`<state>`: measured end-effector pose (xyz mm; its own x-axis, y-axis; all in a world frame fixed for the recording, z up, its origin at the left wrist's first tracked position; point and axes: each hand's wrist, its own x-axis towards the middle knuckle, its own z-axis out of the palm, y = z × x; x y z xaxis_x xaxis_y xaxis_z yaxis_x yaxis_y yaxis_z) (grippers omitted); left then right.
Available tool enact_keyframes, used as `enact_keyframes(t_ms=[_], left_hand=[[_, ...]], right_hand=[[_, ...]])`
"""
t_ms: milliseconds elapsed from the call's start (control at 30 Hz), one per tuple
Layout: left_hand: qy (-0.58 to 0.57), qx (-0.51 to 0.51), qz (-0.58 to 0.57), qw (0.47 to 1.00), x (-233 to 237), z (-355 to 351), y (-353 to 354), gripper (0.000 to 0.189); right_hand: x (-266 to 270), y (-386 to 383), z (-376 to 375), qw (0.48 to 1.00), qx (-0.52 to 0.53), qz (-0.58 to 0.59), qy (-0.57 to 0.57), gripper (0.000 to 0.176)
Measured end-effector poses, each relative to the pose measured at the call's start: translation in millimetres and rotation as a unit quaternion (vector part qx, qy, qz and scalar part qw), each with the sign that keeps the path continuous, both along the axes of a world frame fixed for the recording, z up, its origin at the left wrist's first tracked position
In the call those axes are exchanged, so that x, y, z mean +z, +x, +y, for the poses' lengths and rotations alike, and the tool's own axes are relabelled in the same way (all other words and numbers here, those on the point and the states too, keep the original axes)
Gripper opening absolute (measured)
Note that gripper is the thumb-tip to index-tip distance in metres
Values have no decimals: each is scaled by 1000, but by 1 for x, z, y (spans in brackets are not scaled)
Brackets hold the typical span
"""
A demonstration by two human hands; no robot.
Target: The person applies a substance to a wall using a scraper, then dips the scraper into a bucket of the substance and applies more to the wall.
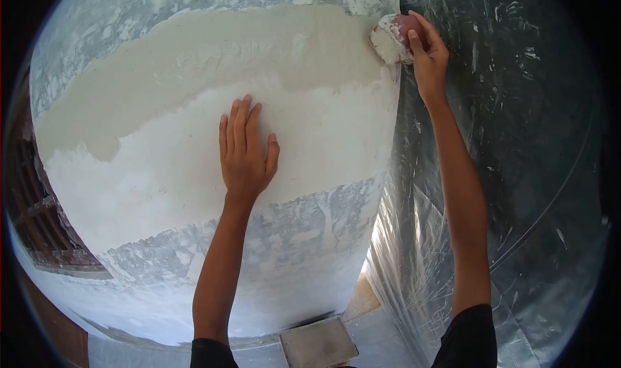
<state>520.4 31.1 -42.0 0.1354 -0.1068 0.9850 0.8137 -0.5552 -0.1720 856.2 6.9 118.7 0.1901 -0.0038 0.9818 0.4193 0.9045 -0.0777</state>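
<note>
My right hand (430,57) grips a reddish-brown, rounded putty spreader (409,26) with a thick lump of white putty on its face. It is at the wall's right edge, beside the end of a damp grey-beige putty band (226,51). My left hand (244,151) rests with fingers stretched out on the white, drier-looking band (162,167) of the wall, below the damp one. Nothing is in this hand. Patchy bluish-grey wall (304,226) shows below the white band and above the damp one.
Dark plastic sheeting (530,141), spattered with white, hangs along the right side. A shallow rectangular tray (318,344) lies low down near the wall's foot. Brown wooden slats in a frame (48,206) are at the left. Clear, shiny plastic (404,264) gathers beside the wall's lower right edge.
</note>
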Motion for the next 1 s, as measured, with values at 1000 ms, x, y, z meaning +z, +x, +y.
enact_keyframes(t_ms=[1000], left_hand=[[2,3,-1,1000,0,0,0,52]], right_hand=[[11,6,8,990,51,-117,-65,36]])
